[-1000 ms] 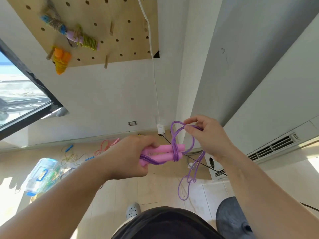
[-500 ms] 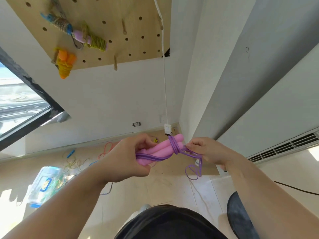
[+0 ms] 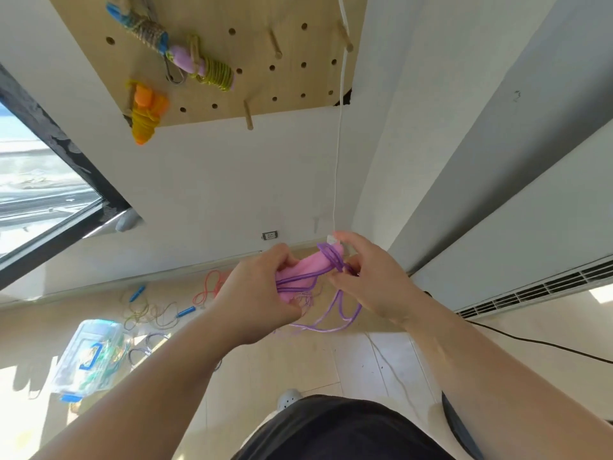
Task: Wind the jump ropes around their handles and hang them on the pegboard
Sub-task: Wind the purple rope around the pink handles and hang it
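Our left hand (image 3: 262, 290) clamps pink handles (image 3: 308, 270); right hand (image 3: 371, 277) fingers pinch purple rope (image 3: 335, 260) wound there.

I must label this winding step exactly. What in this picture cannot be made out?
Head view only.
- pink handles: near ends hidden inside the left hand.
- purple rope: the stretch that the right hand pinches is hidden by its fingers.
- pegboard: upper part cut off by the top edge.
- clear box: contents blurred by glare.
- ropes on the floor: too small and tangled to count.
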